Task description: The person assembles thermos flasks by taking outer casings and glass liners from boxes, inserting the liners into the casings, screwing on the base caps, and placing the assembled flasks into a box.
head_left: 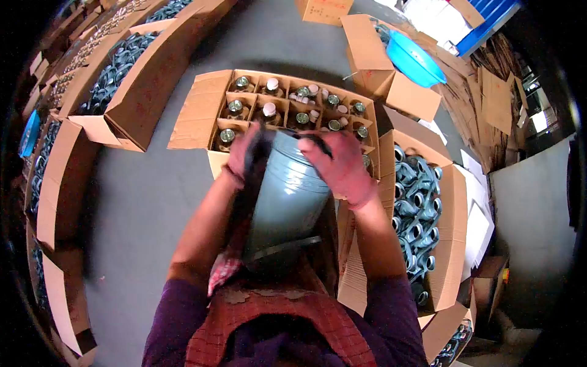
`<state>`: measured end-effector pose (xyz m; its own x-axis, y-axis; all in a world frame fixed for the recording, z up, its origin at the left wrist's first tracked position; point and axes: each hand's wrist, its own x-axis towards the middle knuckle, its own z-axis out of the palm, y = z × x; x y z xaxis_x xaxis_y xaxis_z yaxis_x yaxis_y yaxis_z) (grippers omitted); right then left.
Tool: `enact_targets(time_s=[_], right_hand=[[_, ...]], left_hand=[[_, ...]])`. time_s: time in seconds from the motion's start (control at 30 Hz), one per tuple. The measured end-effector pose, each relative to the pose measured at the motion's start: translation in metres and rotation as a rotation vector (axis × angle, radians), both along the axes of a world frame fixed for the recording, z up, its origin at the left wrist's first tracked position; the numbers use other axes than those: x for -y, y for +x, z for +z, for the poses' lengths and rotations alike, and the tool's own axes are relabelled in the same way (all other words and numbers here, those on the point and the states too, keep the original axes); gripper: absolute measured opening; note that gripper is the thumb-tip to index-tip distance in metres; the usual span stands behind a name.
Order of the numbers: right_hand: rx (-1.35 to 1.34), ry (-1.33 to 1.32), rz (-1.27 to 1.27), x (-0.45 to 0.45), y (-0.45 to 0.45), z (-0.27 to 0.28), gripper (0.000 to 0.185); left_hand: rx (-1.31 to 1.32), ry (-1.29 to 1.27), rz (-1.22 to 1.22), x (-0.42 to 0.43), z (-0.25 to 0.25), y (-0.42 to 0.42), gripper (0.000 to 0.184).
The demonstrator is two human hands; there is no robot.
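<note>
By the carton (197, 113), the smooth-walled vessel (286, 199), clamped between left hand (242, 154) and right hand (343, 164), could slip, striking bottles (235, 109)

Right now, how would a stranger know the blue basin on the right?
On the grey floor, beyond and right of the box of bottles, is an open carton. The basin at its top is round and lighter blue than the ribbed thing behind.

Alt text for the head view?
Gloved left hand and right hand grip the far end of a blue-grey cylinder, near a divided cardboard box of bottle-like items; to its right, an open box holds blue-grey parts.
</note>
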<state>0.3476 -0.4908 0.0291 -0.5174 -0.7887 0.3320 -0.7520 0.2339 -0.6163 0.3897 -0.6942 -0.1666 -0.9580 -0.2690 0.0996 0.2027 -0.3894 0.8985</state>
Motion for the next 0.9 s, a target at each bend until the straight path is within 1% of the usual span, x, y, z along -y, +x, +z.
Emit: enact_targets(time_s=[0.03, 0.07, 0.1, 0.17, 0.23, 0.27, 0.3, 0.33, 0.37, 0.4, 0.43, 0.47, 0.5, 0.53, 0.57, 0.6, 0.63, 0.67, 0.7, 0.73, 0.77, 0.83, 0.87, 0.9], right_hand=[[-0.090, 0.085, 0.031, 0.012, 0.000, 0.006, 0.039], [-0.123, 0.125, 0.026, 0.023, 0.005, 0.009, 0.041], [-0.253, 0.035, 0.022, 0.031, 0.001, -0.002, 0.043], [-0.167, -0.027, 0.098, 0.039, -0.007, -0.001, 0.042], [-0.221, -0.069, 0.104, 0.042, -0.016, -0.006, 0.039], [0.000, -0.007, 0.198, 0.037, -0.021, 0.003, 0.039], [0.008, -0.063, 0.172, 0.031, -0.029, -0.016, 0.041], [0.010, -0.121, 0.152, 0.026, -0.042, -0.051, 0.042], [0.096, -0.206, 0.180, 0.025, -0.053, -0.070, 0.047], [0.178, -0.293, 0.211, 0.024, -0.065, -0.088, 0.052], [0.354, -0.405, 0.279, 0.019, -0.074, -0.100, 0.062], [0.476, -0.393, 0.225, 0.013, -0.081, -0.115, 0.062], [0.598, -0.389, 0.166, 0.007, -0.088, -0.130, 0.063], [0.691, -0.322, 0.089, 0.003, -0.081, -0.104, 0.063], [0.781, -0.256, 0.004, -0.001, -0.073, -0.077, 0.063], [0.799, -0.460, 0.140, 0.006, -0.056, -0.050, 0.064], [0.820, -0.650, 0.304, 0.014, -0.039, -0.023, 0.066], [0.512, -0.596, 0.374, 0.017, -0.027, 0.003, 0.067], [-0.033, -0.409, 0.286, 0.019, -0.019, 0.021, 0.069], [-0.248, -0.334, 0.220, 0.026, -0.016, 0.025, 0.071], [-0.231, -0.354, 0.177, 0.031, -0.020, 0.016, 0.073], [0.059, -0.568, 0.155, 0.042, -0.047, -0.025, 0.056], [0.244, -0.563, 0.111, 0.052, -0.062, -0.051, 0.049], [0.441, -0.550, 0.072, 0.063, -0.074, -0.081, 0.043]], left_hand=[[-0.083, 0.068, -0.110, 0.013, 0.020, -0.008, 0.060], [-0.138, -0.193, -0.026, 0.004, 0.062, -0.008, 0.065], [-0.062, 0.275, -0.177, 0.009, 0.056, -0.028, 0.063], [-0.337, 0.713, -0.598, -0.005, 0.086, -0.029, 0.065], [-0.278, 0.605, -0.497, -0.013, 0.098, -0.022, 0.079], [-0.245, 0.551, -0.450, -0.017, 0.104, -0.017, 0.087], [-0.066, 0.403, -0.285, -0.008, 0.102, -0.008, 0.091], [-0.030, 0.223, -0.211, -0.003, 0.106, 0.001, 0.093], [0.000, 0.046, -0.131, 0.002, 0.115, 0.012, 0.095], [-0.085, -0.127, -0.109, 0.002, 0.132, 0.023, 0.099], [-0.155, -0.149, -0.138, 0.000, 0.153, 0.033, 0.099], [-0.226, -0.168, -0.168, -0.002, 0.174, 0.042, 0.100], [-0.379, -0.158, -0.250, 0.002, 0.179, 0.044, 0.098], [-0.517, -0.097, -0.063, 0.008, 0.170, 0.040, 0.090], [-0.546, -0.224, 0.072, 0.023, 0.156, 0.029, 0.086], [-0.560, -0.348, 0.217, 0.038, 0.143, 0.017, 0.083], [-0.421, -0.285, 0.168, 0.033, 0.135, 0.011, 0.079], [-0.368, -0.264, 0.146, 0.029, 0.127, 0.010, 0.078], [-0.325, -0.248, 0.118, 0.029, 0.119, 0.017, 0.076], [-0.285, -0.229, 0.100, 0.029, 0.110, 0.027, 0.075], [-0.248, -0.209, 0.094, 0.029, 0.100, 0.038, 0.073], [-0.178, -0.187, 0.089, 0.032, 0.090, 0.041, 0.070], [-0.139, -0.462, 0.076, 0.030, 0.110, 0.034, 0.062], [-0.088, -0.733, 0.070, 0.024, 0.145, 0.031, 0.054]])
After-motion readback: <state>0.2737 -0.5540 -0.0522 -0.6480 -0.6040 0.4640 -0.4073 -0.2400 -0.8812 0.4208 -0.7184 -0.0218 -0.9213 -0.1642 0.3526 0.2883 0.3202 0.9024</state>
